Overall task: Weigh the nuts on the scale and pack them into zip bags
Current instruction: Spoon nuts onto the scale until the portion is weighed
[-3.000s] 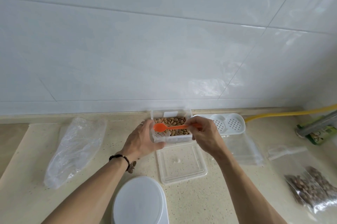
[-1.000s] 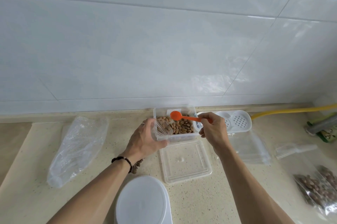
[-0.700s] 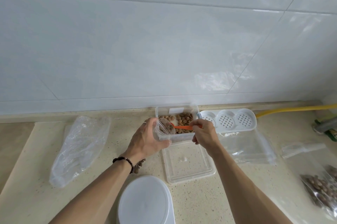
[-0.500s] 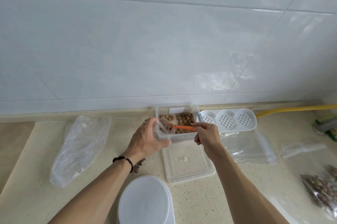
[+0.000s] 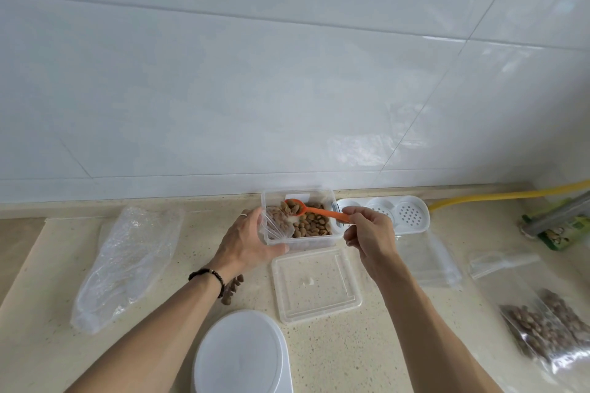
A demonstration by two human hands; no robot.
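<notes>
A clear plastic box (image 5: 319, 241) of brown nuts (image 5: 311, 223) stands near the wall. My left hand (image 5: 247, 241) grips its left end and holds a small clear zip bag (image 5: 277, 226) open inside it, with some nuts in the bag. My right hand (image 5: 367, 233) pinches the handle of an orange spoon (image 5: 314, 209). The spoon's bowl, heaped with nuts, hovers over the bag's mouth. The white scale (image 5: 241, 357) sits at the near edge between my forearms.
The box's clear lid (image 5: 316, 284) lies in front of it. A crumpled clear bag (image 5: 127, 258) lies left. A white perforated tray (image 5: 399, 217), empty zip bags (image 5: 427, 261) and filled nut bags (image 5: 542, 325) lie right. A yellow hose (image 5: 498, 196) runs along the wall.
The spoon dipped into the nuts in the box and has come up loaded, moving left over the bag. My left hand has kept hold of the box and bag.
</notes>
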